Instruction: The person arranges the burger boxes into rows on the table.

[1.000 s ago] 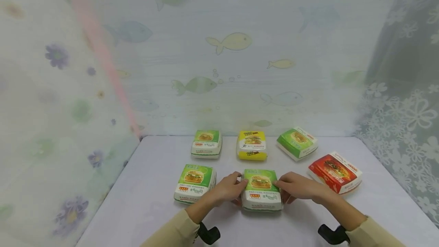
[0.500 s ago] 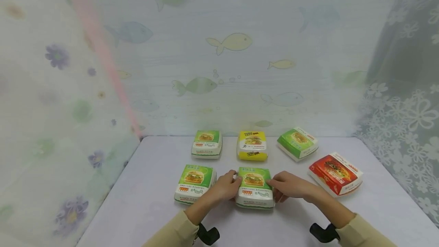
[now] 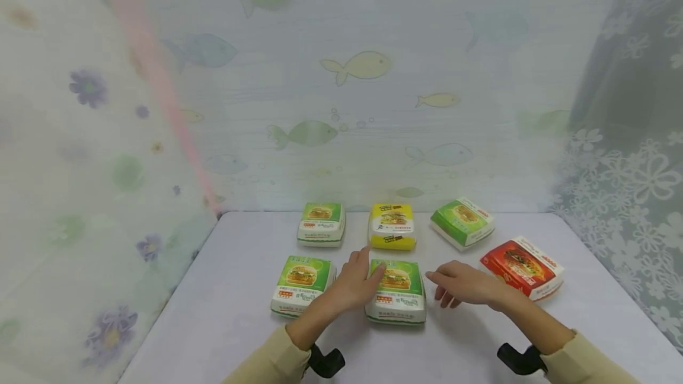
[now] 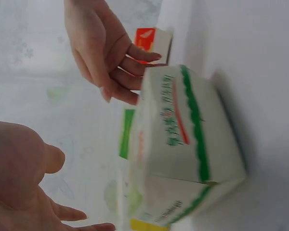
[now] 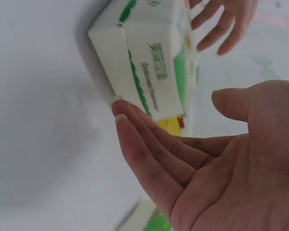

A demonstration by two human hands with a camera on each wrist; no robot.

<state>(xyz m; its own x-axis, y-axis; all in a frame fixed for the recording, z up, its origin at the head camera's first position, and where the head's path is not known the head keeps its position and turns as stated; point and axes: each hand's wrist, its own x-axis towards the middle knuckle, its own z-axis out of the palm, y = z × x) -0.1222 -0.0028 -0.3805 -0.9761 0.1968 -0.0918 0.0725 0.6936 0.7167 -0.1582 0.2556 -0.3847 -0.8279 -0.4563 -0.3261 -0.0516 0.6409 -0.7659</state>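
A green and white burger box [image 3: 396, 292] sits flat on the table, front and centre, between my two hands. My left hand [image 3: 353, 284] is at its left side with fingers extended, and the thumb overlaps the lid's left edge in the head view. In the left wrist view that hand [image 4: 19, 178] shows a bare palm, apart from the box [image 4: 183, 125]. To the right of the box, my right hand [image 3: 465, 284] holds nothing. Its fingers [image 5: 149, 159] are loosely extended beside the box's side wall [image 5: 149, 62] in the right wrist view.
Another green burger box [image 3: 303, 286] stands just left of my left hand. Behind are a green box [image 3: 321, 224], a yellow box [image 3: 392, 227] and a turned green box [image 3: 463, 223]. A red burger box [image 3: 523, 268] lies angled beyond my right hand on the white table [image 3: 213, 325].
The front burger box slid slightly left and back between my hands, then stopped. Both hands have since let go: the left fingers straightened and the right hand drew away to the right.
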